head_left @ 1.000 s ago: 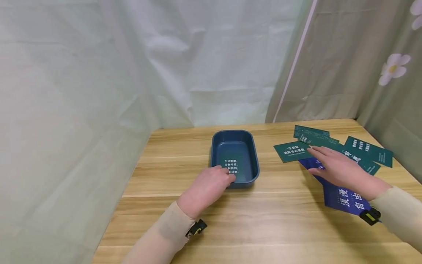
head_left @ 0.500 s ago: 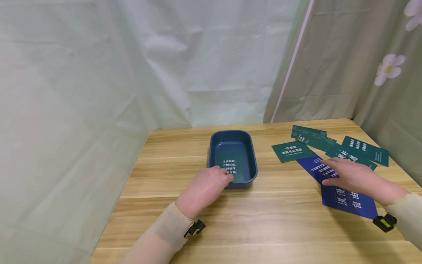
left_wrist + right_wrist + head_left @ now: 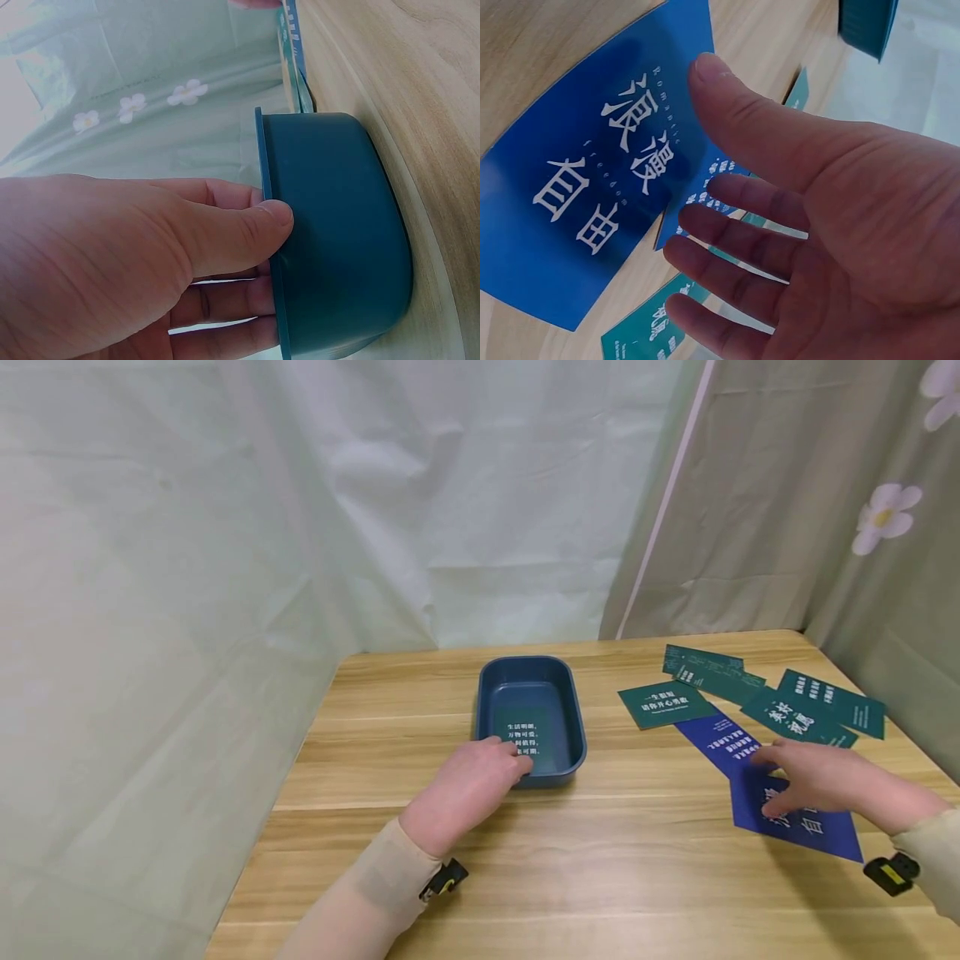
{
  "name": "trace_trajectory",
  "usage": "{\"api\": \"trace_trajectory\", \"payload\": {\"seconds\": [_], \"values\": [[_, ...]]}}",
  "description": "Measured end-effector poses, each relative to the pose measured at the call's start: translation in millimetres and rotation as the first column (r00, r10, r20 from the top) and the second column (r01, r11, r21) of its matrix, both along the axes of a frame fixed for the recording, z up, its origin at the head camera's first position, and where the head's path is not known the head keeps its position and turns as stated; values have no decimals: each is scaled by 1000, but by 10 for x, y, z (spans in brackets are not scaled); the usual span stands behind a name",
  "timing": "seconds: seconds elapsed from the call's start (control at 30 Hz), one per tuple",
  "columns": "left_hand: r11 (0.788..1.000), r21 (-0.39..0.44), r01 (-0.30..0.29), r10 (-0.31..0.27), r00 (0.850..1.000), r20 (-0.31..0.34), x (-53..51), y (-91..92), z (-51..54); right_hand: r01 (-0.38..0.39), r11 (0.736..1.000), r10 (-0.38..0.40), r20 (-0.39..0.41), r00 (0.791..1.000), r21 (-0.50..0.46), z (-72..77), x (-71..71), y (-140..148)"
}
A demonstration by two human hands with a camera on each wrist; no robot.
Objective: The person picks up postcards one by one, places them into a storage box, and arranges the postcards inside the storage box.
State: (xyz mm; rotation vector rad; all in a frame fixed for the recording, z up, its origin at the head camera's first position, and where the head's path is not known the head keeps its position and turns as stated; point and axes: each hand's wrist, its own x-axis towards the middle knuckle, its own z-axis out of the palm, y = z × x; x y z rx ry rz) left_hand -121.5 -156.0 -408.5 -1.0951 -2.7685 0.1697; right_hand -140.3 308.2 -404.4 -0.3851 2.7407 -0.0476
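Note:
My left hand (image 3: pixel 467 789) grips the near rim of a dark teal rectangular tray (image 3: pixel 341 225). In the left wrist view the thumb presses its outer wall, with the fingers over the rim. A green card (image 3: pixel 542 737) printed with white characters lies inside the tray. Over a blue card (image 3: pixel 834 842) with large white characters hovers my right hand (image 3: pixel 825 779). Its thumb and fingers are spread apart in the right wrist view, with nothing held. A second blue card (image 3: pixel 703 735) lies partly beneath the first.
Several green cards overlap behind and beside the blue ones, among them one at the left (image 3: pixel 663 703) and one at the right (image 3: pixel 862 710). A pale curtain (image 3: pixel 510 527) hangs behind the wooden table (image 3: pixel 585 877).
My right hand has come back from over the green cards, moving right and nearer, to the closest blue card. My left hand stays on the tray rim. The view has shifted slightly.

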Motion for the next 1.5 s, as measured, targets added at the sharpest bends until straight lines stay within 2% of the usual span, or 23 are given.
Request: {"api": "trace_trajectory", "payload": {"seconds": [0.33,0.87,1.2,1.5], "values": [[1000,6,5,-5,1000,-3,2,7,-4,40,999,-40,41,998,3,-94,17,59],[1000,1,9,-9,1000,5,-2,9,-42,52,999,-52,43,998,-11,-183,37,63],[1000,8,12,-12,1000,10,-6,-6,-46,63,997,-61,53,997,-37,-190,0,62],[1000,20,22,-22,1000,-10,-9,-9,-8,44,999,-44,23,999,-20,-185,-29,75]]}}
